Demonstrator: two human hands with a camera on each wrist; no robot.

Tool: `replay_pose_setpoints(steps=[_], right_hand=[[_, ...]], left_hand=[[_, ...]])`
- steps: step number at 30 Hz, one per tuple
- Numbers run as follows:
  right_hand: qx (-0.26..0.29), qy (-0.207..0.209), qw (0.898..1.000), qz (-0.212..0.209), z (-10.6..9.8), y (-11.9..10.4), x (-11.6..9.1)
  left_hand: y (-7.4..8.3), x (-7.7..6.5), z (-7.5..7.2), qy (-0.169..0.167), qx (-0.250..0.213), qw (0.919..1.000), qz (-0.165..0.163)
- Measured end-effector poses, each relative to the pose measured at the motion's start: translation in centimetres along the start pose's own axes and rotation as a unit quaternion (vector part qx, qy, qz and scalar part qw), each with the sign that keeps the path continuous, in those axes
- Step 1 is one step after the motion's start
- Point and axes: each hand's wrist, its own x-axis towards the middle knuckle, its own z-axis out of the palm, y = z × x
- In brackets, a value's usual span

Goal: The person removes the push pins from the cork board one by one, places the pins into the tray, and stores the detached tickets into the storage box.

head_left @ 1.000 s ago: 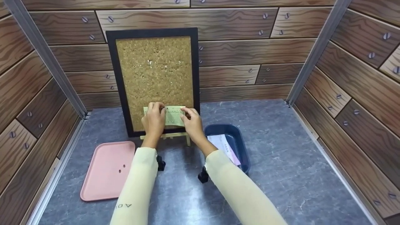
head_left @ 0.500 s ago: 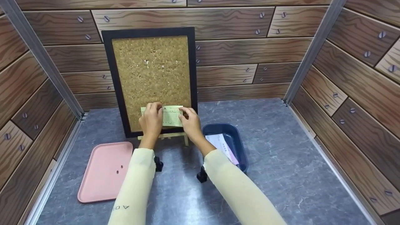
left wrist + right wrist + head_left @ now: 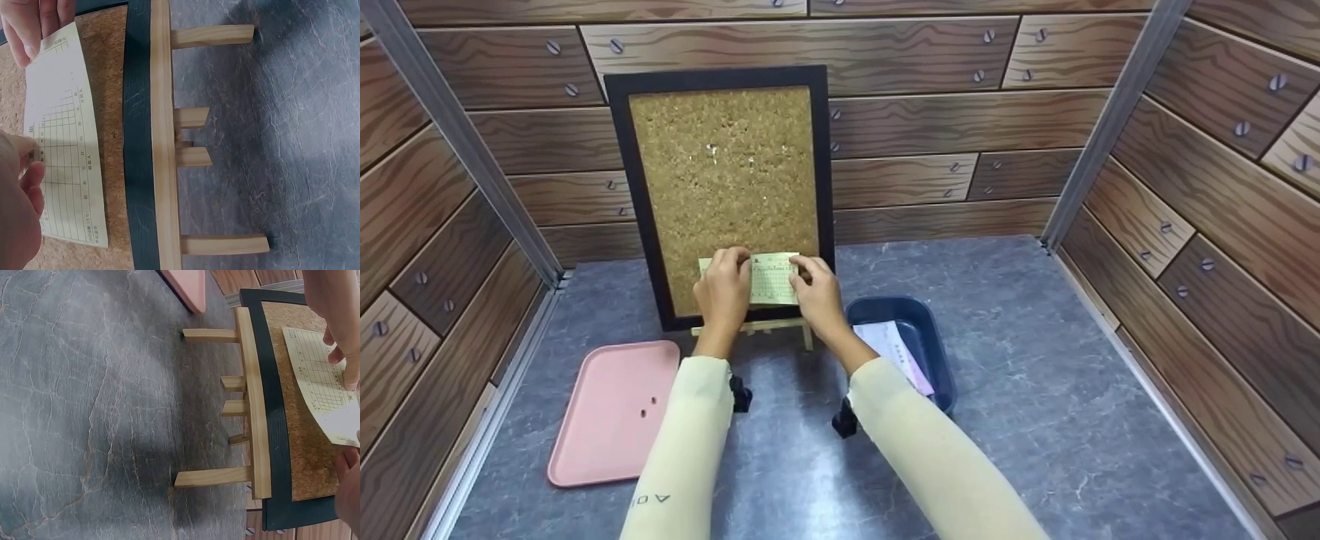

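Note:
A pale green printed receipt slip [image 3: 774, 279] lies against the lower part of the cork board [image 3: 727, 172], which stands upright in a black frame. My left hand [image 3: 724, 289] covers the slip's left half. Its curled fingers and thumb pinch near the middle of the top edge; whether a small pin sits between them is hidden. My right hand [image 3: 819, 294] pinches the slip's upper right corner. In the left wrist view, the slip [image 3: 67, 140] curves slightly away from the cork, its printed grid showing.
A wooden easel [image 3: 253, 410] props up the board. At the left lies a pink tray [image 3: 607, 420] with two small dark pieces [image 3: 648, 407]. On the right, a dark blue bin [image 3: 934, 337] holds white and pink papers [image 3: 889, 345]. Wood-patterned walls surround the grey marbled table.
The view shifts slightly, moving the scene a little left in the frame. Both hands stay at the slip, and its right part looks flatter now.

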Motion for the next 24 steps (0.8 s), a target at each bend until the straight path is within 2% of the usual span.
replay_pose_setpoints(steps=[15,24], right_hand=[[-0.002,-0.003,1.000,-0.011,-0.18,-0.18,-0.05],[-0.007,0.013,1.000,-0.026,-0.17,-0.19,0.10]], left_hand=[[-0.10,-0.06,-0.12,-0.013,-0.001,0.9998,-0.017],[0.00,-0.44,-0.49,-0.013,-0.004,0.9999,-0.008]])
